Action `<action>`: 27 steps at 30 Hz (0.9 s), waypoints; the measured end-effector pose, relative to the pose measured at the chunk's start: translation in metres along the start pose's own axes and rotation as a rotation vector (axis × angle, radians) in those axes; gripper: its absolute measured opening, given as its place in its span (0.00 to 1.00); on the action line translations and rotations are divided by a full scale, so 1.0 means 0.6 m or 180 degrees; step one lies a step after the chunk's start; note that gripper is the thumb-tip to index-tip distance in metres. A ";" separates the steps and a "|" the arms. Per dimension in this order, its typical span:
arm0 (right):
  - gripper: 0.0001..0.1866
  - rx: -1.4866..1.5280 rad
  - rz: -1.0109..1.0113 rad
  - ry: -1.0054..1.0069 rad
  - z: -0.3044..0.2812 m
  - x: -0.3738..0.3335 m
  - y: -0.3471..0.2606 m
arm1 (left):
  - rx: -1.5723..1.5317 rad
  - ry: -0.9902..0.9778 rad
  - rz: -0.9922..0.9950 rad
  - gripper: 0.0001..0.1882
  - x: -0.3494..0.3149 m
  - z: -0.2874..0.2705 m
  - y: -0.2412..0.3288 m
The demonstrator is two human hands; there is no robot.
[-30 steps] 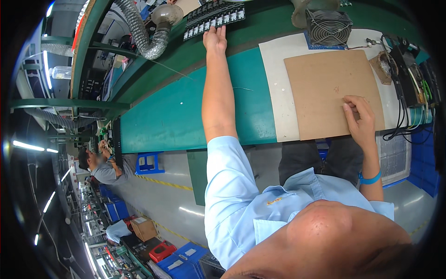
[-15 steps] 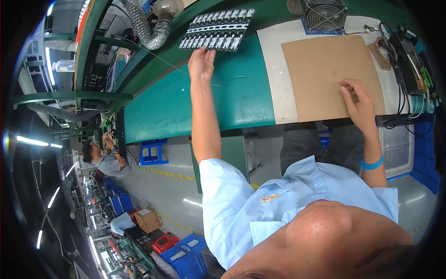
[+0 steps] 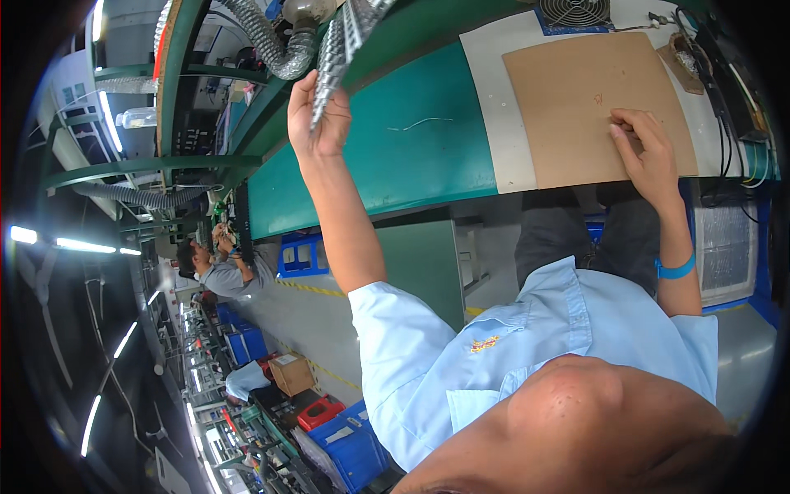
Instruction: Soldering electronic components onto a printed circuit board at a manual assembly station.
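My left hand [image 3: 319,119] is raised over the far left of the bench, closed on the lower edge of a circuit board panel [image 3: 337,62]. The panel carries rows of small white and silvery parts and is tilted almost edge-on; the top of the frame cuts it off. My right hand [image 3: 648,148] lies at the right side of a brown cardboard sheet [image 3: 568,115]. Its fingers are loosely bent, the thumb is apart from them, and nothing shows in it. A blue band [image 3: 676,269] circles the right wrist.
A thin wire [image 3: 424,123] lies on the green bench mat [image 3: 387,160]. At the back stands a fan [image 3: 574,11]; black cables [image 3: 724,140] hang at the right. A flexible silver duct [image 3: 280,62] drops near my left hand. Another person [image 3: 226,272] works farther left.
My left hand has moved left and toward me, turning the circuit board panel from face-on to nearly edge-on. My right hand keeps its place at the cardboard; the whole view has shifted slightly.
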State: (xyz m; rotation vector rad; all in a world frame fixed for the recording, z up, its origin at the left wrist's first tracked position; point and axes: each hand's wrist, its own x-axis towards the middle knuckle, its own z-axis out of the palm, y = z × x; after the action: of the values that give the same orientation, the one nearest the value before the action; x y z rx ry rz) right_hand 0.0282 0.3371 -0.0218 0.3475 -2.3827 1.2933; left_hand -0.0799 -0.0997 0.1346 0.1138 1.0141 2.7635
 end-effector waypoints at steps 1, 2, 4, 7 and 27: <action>0.10 -0.0003 -0.0014 0.0008 0.000 0.000 0.001 | -0.0161 -0.0176 -0.0043 0.16 -0.001 0.016 0.002; 0.10 0.0029 -0.0004 0.0012 -0.001 0.000 0.002 | -0.0130 -0.0188 -0.0063 0.16 -0.002 0.030 0.003; 0.10 0.0014 -0.0007 0.0011 -0.002 0.000 0.004 | -0.0349 -0.0331 -0.0102 0.16 -0.001 0.050 0.006; 0.10 0.0031 -0.0003 0.0007 -0.003 -0.001 0.006 | -0.0541 -0.0452 -0.0144 0.17 0.000 0.068 0.012; 0.11 0.0106 -0.0076 0.0060 -0.001 0.000 0.015 | -0.1023 -0.0979 -0.0412 0.23 -0.016 0.118 0.013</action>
State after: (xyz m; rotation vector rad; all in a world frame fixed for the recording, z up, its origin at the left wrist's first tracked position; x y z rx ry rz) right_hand 0.0248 0.3426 -0.0282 0.3709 -2.3368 1.3212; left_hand -0.0618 -0.0629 0.1934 0.3946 0.4783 2.6398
